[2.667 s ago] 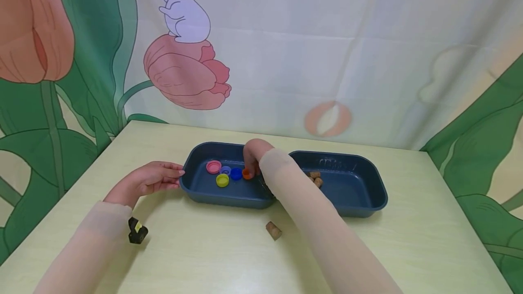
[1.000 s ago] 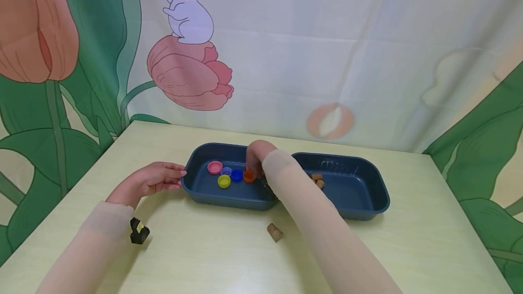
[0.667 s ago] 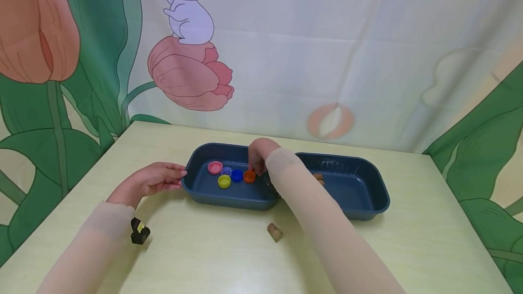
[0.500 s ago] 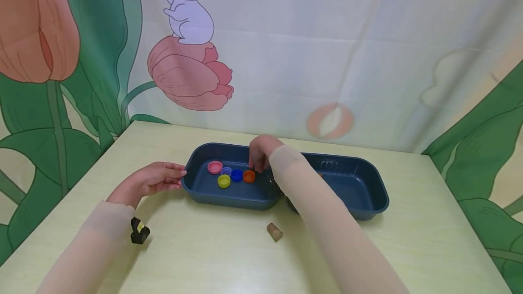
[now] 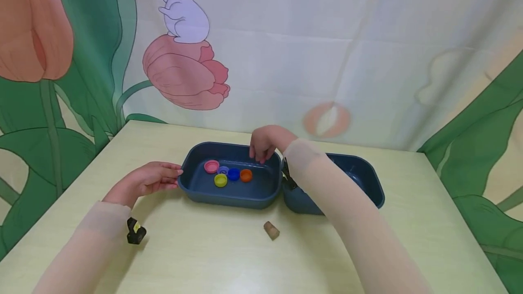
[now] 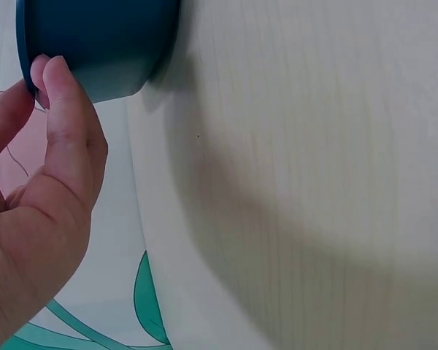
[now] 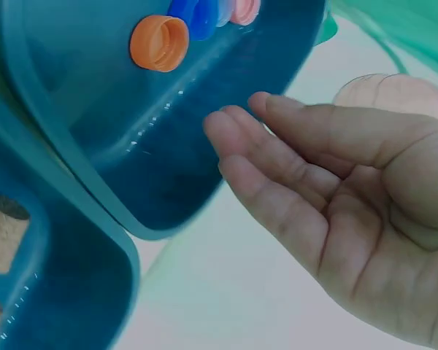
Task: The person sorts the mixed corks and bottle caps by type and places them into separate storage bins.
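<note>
My left hand [image 5: 153, 179] pinches the left end of a dark blue tray [image 6: 102, 55] between thumb and fingers. Several bottle caps lie in that tray: a pink cap [image 5: 211, 166], a purple cap [image 5: 223, 170], a yellow cap [image 5: 220, 180], a blue cap [image 5: 234, 174] and an orange cap [image 7: 159, 43]. Over the tray's back right corner hovers my right hand [image 5: 267, 143], fingers loosely bent with nothing between them. In the right wrist view its fingertips point toward the tray's inside, apart from the orange cap.
A second blue tray [image 5: 355, 167] sits against the first on the right, partly covered by the right sleeve. Corks [image 7: 6, 233] lie in it. One loose cork [image 5: 271, 230] is on the table [image 5: 229, 257] in front. A printed curtain [image 5: 278, 58] hangs behind.
My right hand has risen from beside the orange cap and moved back and to the right. The orange cap stays in the left tray. My left hand keeps its place at the tray's end.
</note>
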{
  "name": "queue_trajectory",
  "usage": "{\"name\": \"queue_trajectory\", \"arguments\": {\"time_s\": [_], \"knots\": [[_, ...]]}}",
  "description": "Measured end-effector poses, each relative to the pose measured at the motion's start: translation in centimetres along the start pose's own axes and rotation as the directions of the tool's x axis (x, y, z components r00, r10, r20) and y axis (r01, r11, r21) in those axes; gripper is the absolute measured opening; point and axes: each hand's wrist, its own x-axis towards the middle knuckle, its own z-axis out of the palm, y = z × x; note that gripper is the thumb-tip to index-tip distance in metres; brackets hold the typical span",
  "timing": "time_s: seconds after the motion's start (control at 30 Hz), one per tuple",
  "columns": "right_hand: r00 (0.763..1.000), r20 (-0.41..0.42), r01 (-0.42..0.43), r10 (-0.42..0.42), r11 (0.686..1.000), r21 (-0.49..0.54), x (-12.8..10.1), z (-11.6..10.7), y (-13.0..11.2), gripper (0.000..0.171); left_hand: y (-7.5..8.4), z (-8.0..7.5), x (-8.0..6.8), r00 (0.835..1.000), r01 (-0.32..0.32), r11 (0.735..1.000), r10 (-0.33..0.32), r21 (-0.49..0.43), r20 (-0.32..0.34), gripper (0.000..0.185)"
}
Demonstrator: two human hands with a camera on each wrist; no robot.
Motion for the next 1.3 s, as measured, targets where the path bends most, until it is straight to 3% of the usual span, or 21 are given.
{"name": "queue_trajectory", "arguments": {"time_s": [0.3, 0.57, 0.87, 1.1, 1.3], "knots": [[0.99, -0.062, 0.12, -0.128, 0.987, -0.11, -3.5, 0.1, 0.5, 0.036, 0.1, 0.1, 0.0, 1.0, 0.003, 1.0, -0.003, 0.001, -0.001, 0.031], [0.947, -0.18, 0.243, -0.268, 0.958, -0.151, -7.1, 1.7, 2.5, 0.031, -0.2, 0.0, 0.2, 1.0, -0.005, 1.0, 0.005, -0.006, 0.002, 0.024], [0.869, -0.343, 0.355, -0.357, 0.932, -0.071, -11.3, 4.0, 4.9, 0.029, 0.0, 0.1, 0.1, 1.0, -0.015, 1.0, 0.015, 0.007, 0.008, 0.031], [0.841, -0.435, 0.381, -0.323, 0.923, 0.05, -12.7, 6.6, 6.4, 0.025, 0.1, 0.3, -0.1, 1.0, -0.011, 1.0, 0.011, 0.021, -0.001, 0.042], [0.813, -0.482, 0.433, -0.327, 0.893, 0.123, -12.8, 9.5, 7.7, 0.021, 0.2, 0.3, -0.1, 1.0, 0.0, 1.0, 0.0, 0.028, -0.002, 0.045]]}}
